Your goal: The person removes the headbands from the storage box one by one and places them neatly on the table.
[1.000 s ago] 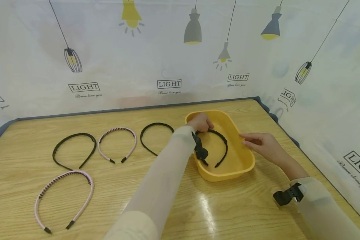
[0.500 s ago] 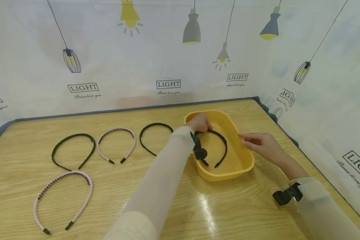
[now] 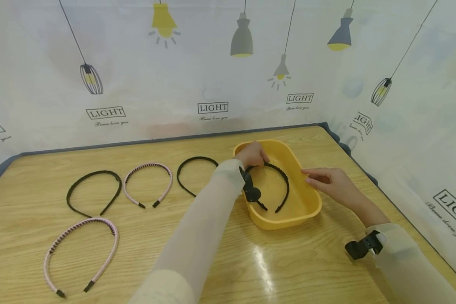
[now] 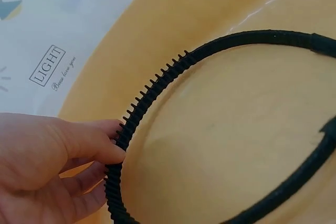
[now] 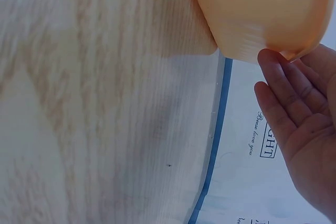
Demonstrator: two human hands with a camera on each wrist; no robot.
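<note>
In the head view a black headband (image 3: 284,177) is inside a yellow plastic basin (image 3: 289,217) at the table's right. My left hand (image 3: 252,154) reaches into the basin and pinches the headband's curved top between thumb and fingers. Up close in the left wrist view, the thumb lies on the toothed stretch of the headband (image 4: 152,90); both ends are partly out of frame. My right hand (image 3: 334,183) holds the basin's right rim at its fingertips. The right wrist view has those fingers (image 5: 281,85) against the outer wall, under the lip.
To the left on the wooden table (image 3: 144,245) lie a black headband (image 3: 95,173), a small pink headband (image 3: 148,164), a larger pink headband (image 3: 115,240) and another black headband (image 3: 191,159), partly behind my left sleeve. A lamp-printed curtain (image 3: 175,76) borders the back and right.
The headband in the basin has shifted very slightly, its ends now a bit to the right. Both hands stay in nearly the same place.
</note>
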